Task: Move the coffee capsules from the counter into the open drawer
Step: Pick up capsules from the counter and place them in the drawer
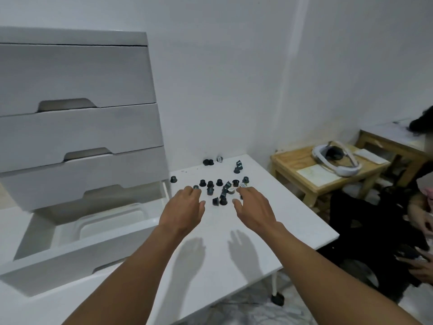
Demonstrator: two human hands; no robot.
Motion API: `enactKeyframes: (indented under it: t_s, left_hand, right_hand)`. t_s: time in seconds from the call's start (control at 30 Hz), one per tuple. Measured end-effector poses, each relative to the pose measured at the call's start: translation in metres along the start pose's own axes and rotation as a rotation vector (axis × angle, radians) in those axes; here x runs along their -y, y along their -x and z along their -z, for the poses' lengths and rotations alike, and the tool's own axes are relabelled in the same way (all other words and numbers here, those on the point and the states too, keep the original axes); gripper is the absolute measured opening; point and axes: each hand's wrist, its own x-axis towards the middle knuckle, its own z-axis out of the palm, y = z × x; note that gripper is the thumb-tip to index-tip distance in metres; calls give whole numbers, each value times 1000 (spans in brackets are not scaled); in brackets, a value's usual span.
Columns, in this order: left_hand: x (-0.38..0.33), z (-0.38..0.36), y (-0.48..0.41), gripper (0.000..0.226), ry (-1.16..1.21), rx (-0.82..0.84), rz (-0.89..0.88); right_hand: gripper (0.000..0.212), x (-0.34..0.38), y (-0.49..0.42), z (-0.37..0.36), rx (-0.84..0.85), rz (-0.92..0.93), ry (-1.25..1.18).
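Several dark coffee capsules (pixel 219 182) lie scattered on the white counter (pixel 269 226), most in a loose cluster ahead of my hands, a few farther back near the wall (pixel 208 162). My left hand (pixel 185 208) reaches over the left edge of the cluster, its fingertips at one capsule (pixel 195 187). My right hand (pixel 254 207) hovers over the right edge, fingers spread and relaxed, holding nothing. The open bottom drawer (pixel 70 259) of the white drawer unit stands to the left, with a white tray (pixel 112 225) inside.
The drawer unit (pixel 77 127) has three closed drawers above the open one. A wooden stool (pixel 328 177) with a white headset stands at the right. Another person's hands (pixel 419 266) and dark clothing show at the far right edge.
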Motion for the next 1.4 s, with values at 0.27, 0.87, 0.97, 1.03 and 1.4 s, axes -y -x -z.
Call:
enactKeyframes:
  t_s: [0.27,0.87,0.97,1.03,1.4]
  left_hand:
    - [-79,-77,-56,29,70,110,130]
    - [-30,-253,-180,22,33,400,235]
    - [-11,-284,-195,25,20,474,204]
    - [0,-300,-202,28,39,525,206]
    - [2,-333,-207,27,-24,582,220]
  right_hand:
    - [37,-111,-49,12,140,-50,32]
    - [26,-184,-206,-100,361,-110,9]
    - [27,-190,-231,-128,413,-147,26]
    - [32,-192,-245,-142,444,-208,7]
    - [18,-199,-264,-187,557,-205,15]
